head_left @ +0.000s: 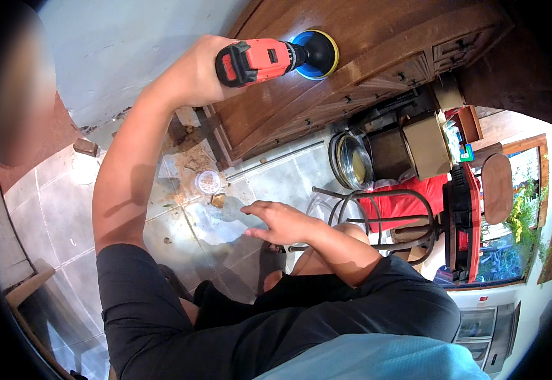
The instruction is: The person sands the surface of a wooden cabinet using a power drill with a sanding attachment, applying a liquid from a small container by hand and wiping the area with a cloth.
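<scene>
holds a red and black power drill (260, 61) in the left hand (203, 73), with the fingers clenched round its grip and largely hidden beneath the tool's body. reaches far forward with the left arm, so as to have the drill over the brown wooden cabinet (269, 107), not far from the pale wall (136, 44). bears at the drill's chuck a round pad (319, 54), black at the back, with blue and yellow about its edge, set against the broad wooden face of the cabinet. cannot tell from this angle how firmly. shows a bluish-white glow on the wood beside the pad, and rows of drawers with dark knobs along the cabinet's front.

extends the right hand (279, 221) nearer the body, above the grey tiled floor (225, 237), with the fingers released and loosely outstretched toward the left, well apart from the drill. lies near that hand, on the tiles: a small round whitish tub (208, 183), with a brown lump (218, 201) just beside it and brown dust (190, 158) scattered toward the cabinet's foot. includes, farther right, a cardboard box (427, 145) and red cloth (403, 202).
</scene>
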`<state>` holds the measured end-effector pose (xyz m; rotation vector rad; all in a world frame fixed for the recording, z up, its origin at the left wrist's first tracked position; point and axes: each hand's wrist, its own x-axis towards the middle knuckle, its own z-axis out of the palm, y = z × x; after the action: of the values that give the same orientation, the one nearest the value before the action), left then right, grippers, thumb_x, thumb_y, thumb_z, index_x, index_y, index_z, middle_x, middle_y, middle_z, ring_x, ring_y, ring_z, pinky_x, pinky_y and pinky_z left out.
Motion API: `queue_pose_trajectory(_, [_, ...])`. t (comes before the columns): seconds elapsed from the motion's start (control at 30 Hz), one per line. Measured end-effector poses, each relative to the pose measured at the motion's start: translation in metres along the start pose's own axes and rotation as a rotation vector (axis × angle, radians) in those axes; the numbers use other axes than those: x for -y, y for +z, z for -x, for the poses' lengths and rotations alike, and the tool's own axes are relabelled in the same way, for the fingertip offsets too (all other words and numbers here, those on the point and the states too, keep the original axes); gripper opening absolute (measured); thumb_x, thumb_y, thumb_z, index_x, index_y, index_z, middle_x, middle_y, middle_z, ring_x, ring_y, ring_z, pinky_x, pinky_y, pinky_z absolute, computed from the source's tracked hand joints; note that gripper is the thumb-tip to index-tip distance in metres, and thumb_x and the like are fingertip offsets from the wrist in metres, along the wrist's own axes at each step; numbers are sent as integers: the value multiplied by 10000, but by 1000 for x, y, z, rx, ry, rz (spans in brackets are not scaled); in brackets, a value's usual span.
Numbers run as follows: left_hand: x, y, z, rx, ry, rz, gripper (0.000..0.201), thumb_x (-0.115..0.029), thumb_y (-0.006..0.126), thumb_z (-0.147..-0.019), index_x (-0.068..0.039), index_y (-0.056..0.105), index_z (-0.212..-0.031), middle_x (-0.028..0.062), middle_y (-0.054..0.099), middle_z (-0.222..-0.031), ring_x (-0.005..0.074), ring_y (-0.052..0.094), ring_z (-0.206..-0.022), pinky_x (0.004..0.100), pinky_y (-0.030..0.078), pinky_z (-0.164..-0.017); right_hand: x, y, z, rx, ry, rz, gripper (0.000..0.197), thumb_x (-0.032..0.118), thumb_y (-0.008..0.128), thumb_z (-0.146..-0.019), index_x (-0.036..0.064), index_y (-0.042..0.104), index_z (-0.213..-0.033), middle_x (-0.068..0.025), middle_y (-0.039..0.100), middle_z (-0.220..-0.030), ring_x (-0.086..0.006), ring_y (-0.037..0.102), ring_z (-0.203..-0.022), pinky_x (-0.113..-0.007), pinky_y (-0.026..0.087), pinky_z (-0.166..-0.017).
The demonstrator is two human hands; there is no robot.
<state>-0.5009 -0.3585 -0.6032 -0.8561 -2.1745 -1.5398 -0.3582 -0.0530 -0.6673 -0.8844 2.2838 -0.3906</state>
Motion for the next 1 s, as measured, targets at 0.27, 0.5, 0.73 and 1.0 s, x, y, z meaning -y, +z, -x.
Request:
queue_pose_trajectory(0.27, [-2, 1, -1, 4, -1, 8, 259, -25, 786, -750, 2, 650, -968, 55, 634, -771, 159, 509, -710, 333, 530, -736, -2, 2, -1, 7, -8, 3, 572, 344, 691, -991, -36, 584, -1405, -275, 650, -1331, -459, 642, -1218, -486, 513, -1065])
queue_pose_trajectory(0.5, [0, 1, -1, 2, -12, -6, 258, -24, 788, -748, 8, 651, -964, 71, 653, -775, 182, 513, -702, 350, 538, -747, -3, 2, 0, 5, -13, 12, 589, 346, 693, -991, -49, 577, -1412, -283, 643, -1345, -460, 641, -1222, -480, 512, -1071])
queue_pose_trajectory(0.73, [2, 1, 0, 7, 10, -14, 263, -29, 782, -744, 16, 649, -966, 108, 648, -766, 218, 506, -687, 361, 539, -735, -1, 1, 0, 18, -6, 16, 592, 344, 692, -996, -60, 575, -1413, -286, 642, -1349, -459, 640, -1226, -477, 514, -1072])
queue_pose_trajectory(1.0, [-9, 2, -1, -24, 24, -16, 247, -35, 763, -751, 17, 651, -965, 119, 640, -753, 243, 496, -675, 369, 535, -719, 1, 0, 0, 21, -7, 7, 592, 338, 698, -994, -64, 573, -1411, -288, 644, -1341, -460, 638, -1227, -480, 517, -1062])
